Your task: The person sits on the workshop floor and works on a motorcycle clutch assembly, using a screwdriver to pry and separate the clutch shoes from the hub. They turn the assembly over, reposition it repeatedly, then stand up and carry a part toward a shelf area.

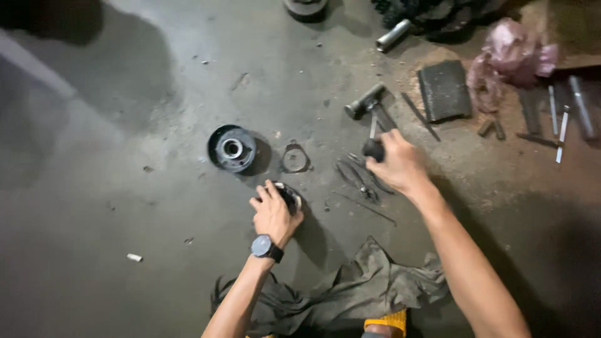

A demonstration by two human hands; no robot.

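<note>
Two hands are at work over the concrete floor (125, 188), and we read them as our own. Our left hand (273, 216), a watch (265, 246) on its wrist, presses down on a small round metal part (290, 195) standing on the floor near the middle of the scene, its fingers curled closed around the rim. Our right hand (399, 164) has its fingers wrapped shut on the dark grip of a hammer (370, 119), whose head points to the far side, raised to the right of the part. A round hub (231, 148) sits just beyond the part to the left, with a thin gasket ring (294, 158) beside it; pliers (358, 175) lie between our hands, and a grey rag (357, 288) lies near us. We judge this to be the steadying step before a blow; any strike would call for the left fingers to stay off the face and the hammer to come squarely over the part.
</note>
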